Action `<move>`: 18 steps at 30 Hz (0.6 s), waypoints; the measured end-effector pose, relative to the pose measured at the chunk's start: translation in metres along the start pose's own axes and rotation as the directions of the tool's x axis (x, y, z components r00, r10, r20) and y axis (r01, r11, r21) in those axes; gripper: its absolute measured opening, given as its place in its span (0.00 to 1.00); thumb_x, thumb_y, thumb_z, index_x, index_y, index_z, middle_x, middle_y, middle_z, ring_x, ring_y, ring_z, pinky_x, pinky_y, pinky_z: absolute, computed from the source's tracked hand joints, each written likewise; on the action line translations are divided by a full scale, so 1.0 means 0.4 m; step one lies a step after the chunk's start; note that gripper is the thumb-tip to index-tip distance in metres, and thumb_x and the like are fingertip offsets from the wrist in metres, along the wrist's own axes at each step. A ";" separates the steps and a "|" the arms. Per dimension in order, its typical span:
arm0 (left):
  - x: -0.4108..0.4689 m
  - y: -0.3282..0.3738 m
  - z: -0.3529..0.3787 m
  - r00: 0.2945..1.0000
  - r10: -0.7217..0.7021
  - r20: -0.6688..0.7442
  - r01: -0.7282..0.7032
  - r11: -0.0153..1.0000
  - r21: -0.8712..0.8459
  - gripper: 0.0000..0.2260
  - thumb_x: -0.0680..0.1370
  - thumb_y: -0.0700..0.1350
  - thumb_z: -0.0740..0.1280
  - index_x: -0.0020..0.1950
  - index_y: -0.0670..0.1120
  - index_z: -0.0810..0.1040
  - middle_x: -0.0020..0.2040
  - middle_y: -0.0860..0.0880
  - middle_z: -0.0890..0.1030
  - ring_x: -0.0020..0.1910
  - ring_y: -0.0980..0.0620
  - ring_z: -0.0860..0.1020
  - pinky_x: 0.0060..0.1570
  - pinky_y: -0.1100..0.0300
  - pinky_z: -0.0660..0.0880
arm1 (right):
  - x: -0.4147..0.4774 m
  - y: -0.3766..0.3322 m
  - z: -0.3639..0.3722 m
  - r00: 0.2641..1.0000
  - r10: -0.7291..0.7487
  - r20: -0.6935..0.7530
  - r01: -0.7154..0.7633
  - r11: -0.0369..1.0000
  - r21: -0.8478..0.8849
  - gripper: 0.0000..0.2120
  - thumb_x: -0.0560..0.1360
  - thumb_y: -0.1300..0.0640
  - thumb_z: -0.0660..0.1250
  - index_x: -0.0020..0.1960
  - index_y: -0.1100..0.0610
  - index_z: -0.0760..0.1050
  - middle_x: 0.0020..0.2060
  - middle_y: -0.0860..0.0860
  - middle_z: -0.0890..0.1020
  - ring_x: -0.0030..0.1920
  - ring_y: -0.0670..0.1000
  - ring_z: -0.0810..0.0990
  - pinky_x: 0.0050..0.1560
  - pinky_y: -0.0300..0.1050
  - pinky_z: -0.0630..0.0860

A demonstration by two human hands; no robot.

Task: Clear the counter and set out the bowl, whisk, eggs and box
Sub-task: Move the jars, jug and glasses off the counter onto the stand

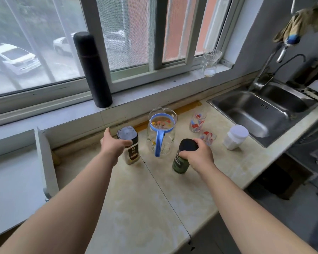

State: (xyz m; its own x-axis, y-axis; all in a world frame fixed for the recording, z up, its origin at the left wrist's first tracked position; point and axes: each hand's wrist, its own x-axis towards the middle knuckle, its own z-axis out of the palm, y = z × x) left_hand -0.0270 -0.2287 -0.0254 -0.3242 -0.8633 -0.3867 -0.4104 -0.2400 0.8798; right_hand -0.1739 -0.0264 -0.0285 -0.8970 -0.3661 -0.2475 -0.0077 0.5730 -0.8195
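Note:
On the beige counter (154, 208) stand several items in a row. My left hand (111, 143) is spread beside a square coffee jar (131, 153) with a black lid; the thumb touches the jar's near side and the fingers reach past its left. My right hand (197, 154) grips a green jar (179, 164) just under its round black lid. Between the two jars stands a clear glass pitcher (162, 132) with a blue handle and rim.
Two patterned glasses (197, 123) (208, 138) and a white-lidded container (235, 138) stand right of the pitcher. A steel sink (255, 110) with a faucet lies at the right. A black thermos (93, 70) and a glass dripper (210, 61) stand on the windowsill.

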 end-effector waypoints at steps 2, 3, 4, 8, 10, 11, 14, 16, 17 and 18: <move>0.021 0.002 0.006 0.999 -0.004 0.043 0.004 1.000 0.007 0.46 0.67 0.35 0.76 0.78 0.50 0.54 0.76 0.44 0.60 0.71 0.40 0.66 0.67 0.46 0.68 | 0.002 -0.009 0.009 1.000 0.005 -0.007 -0.005 1.000 0.005 0.31 0.62 0.56 0.76 0.64 0.52 0.71 0.55 0.51 0.78 0.54 0.54 0.77 0.53 0.51 0.79; 0.028 0.002 0.009 0.998 -0.007 0.068 0.007 1.000 0.008 0.46 0.66 0.34 0.77 0.77 0.50 0.56 0.75 0.44 0.62 0.70 0.41 0.67 0.66 0.46 0.69 | 0.003 -0.012 0.013 1.000 0.007 -0.012 -0.007 1.000 0.007 0.32 0.62 0.56 0.76 0.64 0.51 0.71 0.56 0.51 0.78 0.54 0.54 0.77 0.53 0.51 0.79; 0.035 -0.002 0.014 0.995 -0.001 0.096 0.000 1.000 0.009 0.44 0.65 0.34 0.77 0.76 0.49 0.59 0.73 0.44 0.64 0.67 0.41 0.69 0.64 0.48 0.71 | 0.005 -0.014 0.017 1.000 0.011 -0.016 -0.011 1.000 0.008 0.32 0.62 0.57 0.76 0.64 0.51 0.71 0.56 0.51 0.78 0.55 0.54 0.77 0.54 0.51 0.79; 0.028 -0.014 0.026 0.990 0.040 0.136 -0.043 0.999 0.025 0.36 0.65 0.34 0.76 0.70 0.46 0.65 0.64 0.44 0.73 0.56 0.45 0.74 0.48 0.55 0.73 | 0.008 -0.024 0.024 1.000 0.024 -0.005 -0.024 1.000 0.005 0.33 0.63 0.57 0.77 0.66 0.51 0.70 0.58 0.51 0.76 0.57 0.54 0.76 0.54 0.51 0.79; 0.018 -0.020 0.026 0.992 0.034 0.121 -0.034 0.999 -0.002 0.35 0.65 0.34 0.76 0.69 0.46 0.66 0.64 0.44 0.73 0.55 0.45 0.75 0.46 0.56 0.73 | 0.007 -0.029 0.024 1.000 0.019 0.012 -0.019 1.000 -0.001 0.33 0.63 0.58 0.76 0.66 0.51 0.69 0.57 0.51 0.76 0.57 0.54 0.76 0.54 0.51 0.79; 0.012 -0.022 0.024 0.993 0.029 0.112 -0.028 0.999 -0.017 0.36 0.65 0.33 0.76 0.69 0.46 0.65 0.64 0.44 0.73 0.56 0.44 0.75 0.46 0.56 0.73 | 0.007 -0.031 0.025 1.000 0.016 0.021 -0.015 1.000 -0.007 0.32 0.64 0.58 0.76 0.66 0.52 0.69 0.57 0.51 0.76 0.57 0.54 0.76 0.54 0.51 0.79; -0.015 -0.027 0.012 0.997 0.014 0.082 -0.011 0.999 -0.048 0.36 0.66 0.33 0.76 0.70 0.45 0.65 0.65 0.44 0.72 0.56 0.45 0.73 0.47 0.56 0.72 | 0.001 -0.034 0.028 0.998 0.001 0.056 0.000 1.000 -0.018 0.32 0.64 0.58 0.76 0.65 0.52 0.69 0.57 0.51 0.76 0.57 0.54 0.75 0.54 0.51 0.80; -0.044 -0.029 -0.001 0.997 0.013 0.072 -0.008 0.997 -0.071 0.35 0.67 0.32 0.75 0.70 0.44 0.65 0.64 0.44 0.72 0.55 0.45 0.72 0.49 0.56 0.71 | -0.010 -0.036 0.029 0.996 -0.018 0.086 0.020 1.000 -0.023 0.31 0.65 0.58 0.76 0.65 0.52 0.69 0.57 0.51 0.76 0.57 0.54 0.75 0.54 0.50 0.79; -0.053 -0.028 -0.004 0.997 0.009 0.079 -0.002 0.997 -0.083 0.35 0.67 0.31 0.75 0.69 0.44 0.65 0.64 0.43 0.72 0.55 0.45 0.72 0.49 0.56 0.72 | -0.012 -0.035 0.028 0.995 -0.021 0.094 0.023 0.999 -0.022 0.31 0.64 0.58 0.76 0.65 0.52 0.69 0.57 0.51 0.76 0.56 0.54 0.76 0.54 0.50 0.80; -0.075 -0.029 -0.014 0.998 0.004 0.069 0.003 0.995 -0.098 0.34 0.67 0.31 0.75 0.69 0.44 0.65 0.63 0.43 0.72 0.55 0.44 0.73 0.49 0.56 0.72 | -0.023 -0.037 0.026 0.993 -0.031 0.116 0.034 0.999 -0.018 0.31 0.64 0.58 0.76 0.64 0.52 0.70 0.56 0.51 0.76 0.56 0.54 0.76 0.53 0.50 0.80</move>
State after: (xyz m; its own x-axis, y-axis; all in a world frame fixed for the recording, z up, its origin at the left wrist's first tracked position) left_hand -0.0076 -0.2026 -0.0224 -0.3836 -0.8317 -0.4015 -0.3255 -0.2850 0.9015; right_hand -0.1610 -0.0392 -0.0197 -0.8391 -0.4665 -0.2800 -0.0458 0.5734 -0.8180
